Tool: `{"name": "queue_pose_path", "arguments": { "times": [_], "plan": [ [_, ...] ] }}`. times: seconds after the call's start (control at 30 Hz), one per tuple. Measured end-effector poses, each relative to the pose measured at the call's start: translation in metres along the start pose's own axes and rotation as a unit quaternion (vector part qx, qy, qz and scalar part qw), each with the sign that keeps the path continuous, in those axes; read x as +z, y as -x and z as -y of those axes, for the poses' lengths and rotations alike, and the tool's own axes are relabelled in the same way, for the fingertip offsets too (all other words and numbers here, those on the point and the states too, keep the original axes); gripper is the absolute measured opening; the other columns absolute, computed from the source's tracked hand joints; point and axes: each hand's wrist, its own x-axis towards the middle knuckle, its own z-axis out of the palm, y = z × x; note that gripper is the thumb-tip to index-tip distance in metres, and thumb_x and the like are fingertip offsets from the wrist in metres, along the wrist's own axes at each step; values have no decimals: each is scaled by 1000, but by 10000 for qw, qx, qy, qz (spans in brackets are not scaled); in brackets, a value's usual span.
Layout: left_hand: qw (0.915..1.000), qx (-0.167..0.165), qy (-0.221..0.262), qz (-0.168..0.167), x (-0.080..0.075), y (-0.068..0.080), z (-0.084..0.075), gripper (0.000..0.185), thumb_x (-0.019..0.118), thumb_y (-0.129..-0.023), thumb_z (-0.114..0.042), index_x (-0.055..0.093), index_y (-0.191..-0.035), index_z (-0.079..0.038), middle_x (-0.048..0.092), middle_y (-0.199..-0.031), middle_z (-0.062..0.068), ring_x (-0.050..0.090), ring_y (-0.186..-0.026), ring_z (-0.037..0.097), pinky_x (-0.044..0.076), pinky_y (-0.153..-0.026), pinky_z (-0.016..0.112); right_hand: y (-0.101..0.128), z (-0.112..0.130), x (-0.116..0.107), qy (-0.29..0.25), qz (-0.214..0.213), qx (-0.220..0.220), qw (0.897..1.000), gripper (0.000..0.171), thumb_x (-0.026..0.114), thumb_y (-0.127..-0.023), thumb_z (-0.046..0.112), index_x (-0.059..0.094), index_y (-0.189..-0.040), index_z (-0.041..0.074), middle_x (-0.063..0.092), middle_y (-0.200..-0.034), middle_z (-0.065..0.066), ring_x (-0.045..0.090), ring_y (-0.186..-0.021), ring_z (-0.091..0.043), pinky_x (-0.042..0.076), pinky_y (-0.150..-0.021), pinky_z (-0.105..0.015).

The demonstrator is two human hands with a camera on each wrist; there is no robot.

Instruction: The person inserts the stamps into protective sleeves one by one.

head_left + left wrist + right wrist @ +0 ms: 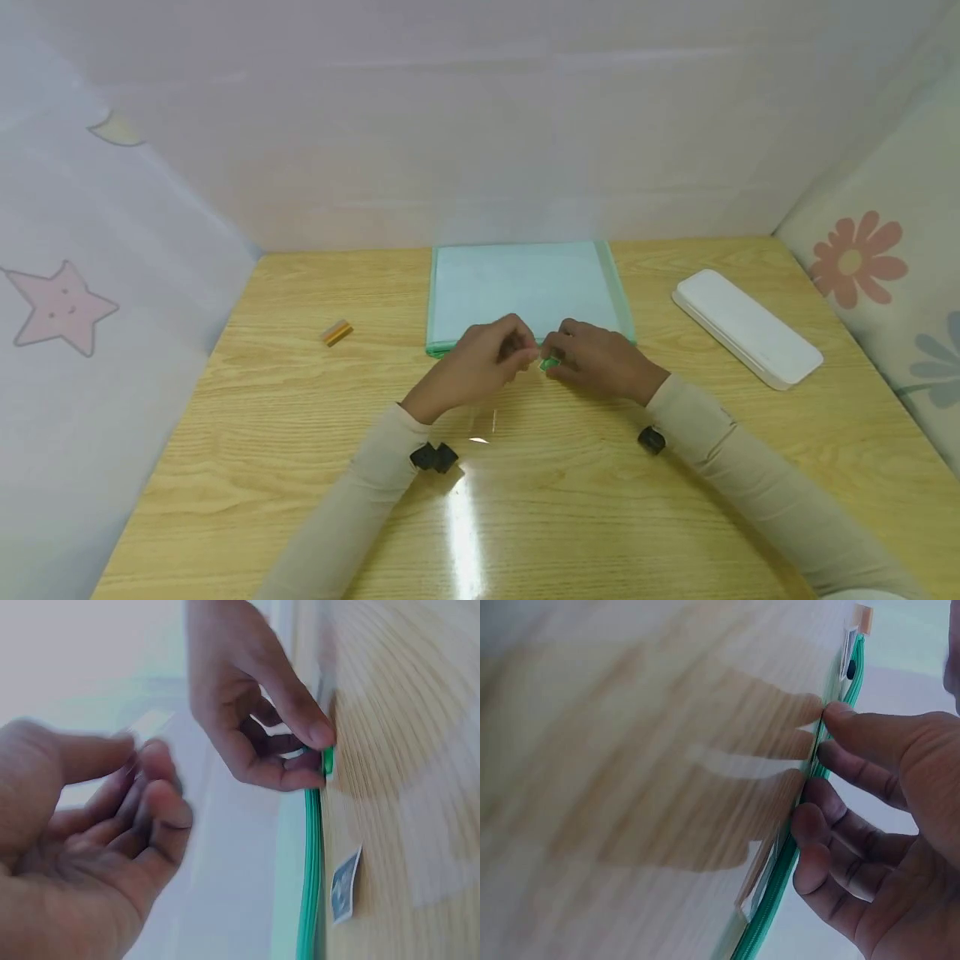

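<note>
My left hand (pixel 483 362) is raised before the pouch's front edge, thumb and forefinger curled together. A thin pale sliver (pixel 154 720) shows at their tips in the left wrist view. Facing it, my right hand (pixel 600 362) pinches a small green piece (pixel 550 364) with thumb and fingers, close over the table. Behind both hands lies a pale zip pouch (pixel 525 283) with a green border; its green zip edge (pixel 769 904) runs beside the right fingertips. A small dark picture sticker (pixel 345 885) with a white border stands out near that edge.
A white case (pixel 746 325) lies at the right of the wooden table (pixel 585 500). To the left is a small orange and grey block (pixel 337 333). A clear piece of film (pixel 480 438) glints below the left hand. Cloth walls (pixel 495 125) enclose the table.
</note>
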Motion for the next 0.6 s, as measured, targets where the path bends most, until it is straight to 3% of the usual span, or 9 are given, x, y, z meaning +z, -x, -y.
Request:
{"name": "queue_pose_path", "arguments": {
  "times": [0.07,0.13,0.3,0.43,0.6],
  "plan": [
    [9964,-62,762,-379,-4,0,2,15,59,-103,-31,59,-109,-17,65,-90,4,63,-74,27,54,-62,37,0,3,0,-8,0,44,10000,23,74,-95,29,68,-114,19,54,-94,4,49,-71,-9,45,-55,-25],
    [9864,-73,1506,-659,-7,0,1,18,61,-103,-31,59,-110,-15,65,-92,8,63,-75,32,55,-64,41,0,5,0,-78,9,130,9999,23,74,-94,27,67,-114,17,56,-95,3,50,-72,-10,46,-58,-26],
    [9477,227,2970,-1145,-11,0,-7,18,64,-101,-17,57,-111,-4,64,-98,19,65,-79,30,55,-72,43,-4,5,0,-272,89,348,9990,27,74,-95,23,66,-118,13,58,-97,1,52,-78,-11,49,-66,-27],
    [9261,487,3474,-1388,-12,-1,-12,17,64,-100,-9,55,-111,1,63,-97,20,65,-78,26,56,-71,37,-5,6,1,-431,186,514,9976,28,73,-95,21,65,-120,11,58,-98,1,54,-84,-12,50,-72,-29],
    [9175,687,3573,-1605,-11,-2,-12,20,62,-100,-5,54,-116,4,63,-95,19,65,-75,25,55,-69,34,-5,9,0,-613,279,721,9951,29,72,-96,19,63,-122,10,58,-100,-1,55,-87,-14,50,-75,-31]
  ]
}}
